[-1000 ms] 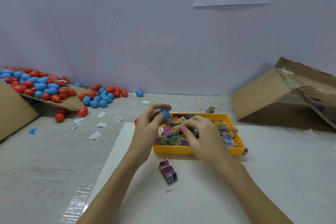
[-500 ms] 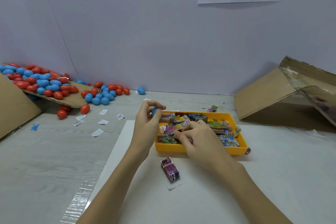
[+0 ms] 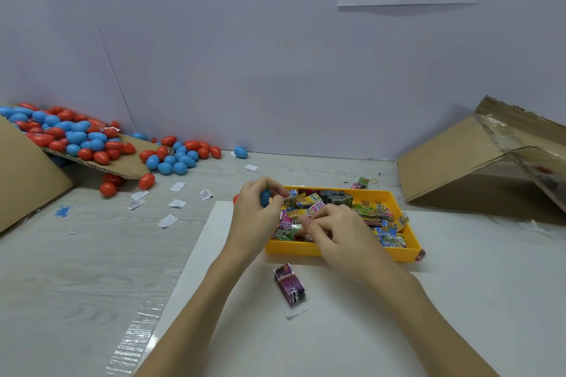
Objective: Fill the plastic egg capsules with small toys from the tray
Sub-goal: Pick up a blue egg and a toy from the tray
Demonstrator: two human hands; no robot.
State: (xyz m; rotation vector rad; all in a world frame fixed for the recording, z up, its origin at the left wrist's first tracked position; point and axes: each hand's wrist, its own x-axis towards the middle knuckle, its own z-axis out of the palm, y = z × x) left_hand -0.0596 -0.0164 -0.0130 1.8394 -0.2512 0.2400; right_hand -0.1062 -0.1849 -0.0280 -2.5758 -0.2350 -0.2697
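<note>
Table (image 3: 92,269): pale wood grain, with a white sheet (image 3: 337,330) lying under my arms.
Cardboard box (image 3: 459,168): tipped open at my far right.
Egg pile (image 3: 76,141): red and blue capsules spilling off a cardboard flap at far left.
Tray (image 3: 343,249): yellow, on the white sheet, heaped with small packaged toys (image 3: 372,213).
My right hand (image 3: 340,236): over the tray's near side, fingers curled into the toys, pinching a small packet.
My left hand (image 3: 255,217): at the tray's left edge, fingers and thumb curled round a blue capsule (image 3: 265,197).
Purple packet (image 3: 290,284): alone on the sheet, just in front of the tray.
</note>
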